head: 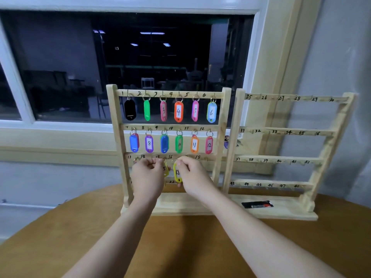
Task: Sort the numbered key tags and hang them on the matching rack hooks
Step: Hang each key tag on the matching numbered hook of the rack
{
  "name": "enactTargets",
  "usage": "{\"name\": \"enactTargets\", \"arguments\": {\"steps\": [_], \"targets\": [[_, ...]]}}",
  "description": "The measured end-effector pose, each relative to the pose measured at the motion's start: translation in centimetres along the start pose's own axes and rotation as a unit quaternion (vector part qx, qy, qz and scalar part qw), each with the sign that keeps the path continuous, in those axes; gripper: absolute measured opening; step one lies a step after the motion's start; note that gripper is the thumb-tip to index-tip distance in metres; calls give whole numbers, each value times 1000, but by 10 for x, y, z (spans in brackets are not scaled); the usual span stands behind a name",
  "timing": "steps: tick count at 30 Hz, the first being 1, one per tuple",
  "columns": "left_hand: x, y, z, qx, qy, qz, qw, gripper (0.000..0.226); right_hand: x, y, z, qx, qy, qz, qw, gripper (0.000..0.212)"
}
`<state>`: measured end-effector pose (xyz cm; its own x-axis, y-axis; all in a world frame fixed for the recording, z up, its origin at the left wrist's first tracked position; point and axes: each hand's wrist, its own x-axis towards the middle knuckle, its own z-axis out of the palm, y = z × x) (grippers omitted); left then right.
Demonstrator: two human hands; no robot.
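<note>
Worktop: a brown rounded worktop [180, 247] carries both racks; no loose tags show on its visible part.

Hands: both are raised to the third rail of the left rack. The left hand [147, 173] has its fingers curled and pinched at the rail near hook 15, seemingly on a ring, with a yellow tag [165, 170] just beside it; what exactly it grips cannot be told. The right hand [190, 175] pinches the top of a yellow-green tag [177, 173] near hooks 16 and 17; its number looks like 17 but is not fully legible.

Left rack: the left rack [221, 137] has its top rail full, tags on hooks 1 to 6, the orange 4 tag [178, 111] among them. The second rail, hooks 7 to 12, is full too, ending at the pink 12 tag [209, 145]. The third rail is in hand and largely hidden by the hands; hook 18 looks bare. The bottom rail is mostly hidden.

Right rack: the right rack [329, 141], numbered 25 to 48, shows no tags on its hooks. A black packet [257, 204] lies on its base.

Progress: judged roughly a third done, with the rest of rail three, the bottom rail and the whole right rack left.

Far: a dark window [140, 57] lies behind.
</note>
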<state>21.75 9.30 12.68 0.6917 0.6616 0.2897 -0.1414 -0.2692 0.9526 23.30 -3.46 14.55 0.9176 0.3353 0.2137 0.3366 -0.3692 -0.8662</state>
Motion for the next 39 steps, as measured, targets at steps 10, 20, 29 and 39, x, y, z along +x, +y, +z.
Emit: {"name": "enactTargets", "arguments": {"steps": [10,20,29,39], "targets": [[-2,-10,-6,-141,-49,-84,985,10,12,-4,16,7,14,-26,1000,26],[2,-15,-2,-165,-45,-109,979,10,17,1,17,-36,25,-25,999,28],[-5,-40,-14,-188,-65,-63,978,13,22,-4,34,-34,35,-29,998,34],[-9,-64,-21,-163,-75,8,984,12,27,0,41,-116,66,-14,991,39]]}}
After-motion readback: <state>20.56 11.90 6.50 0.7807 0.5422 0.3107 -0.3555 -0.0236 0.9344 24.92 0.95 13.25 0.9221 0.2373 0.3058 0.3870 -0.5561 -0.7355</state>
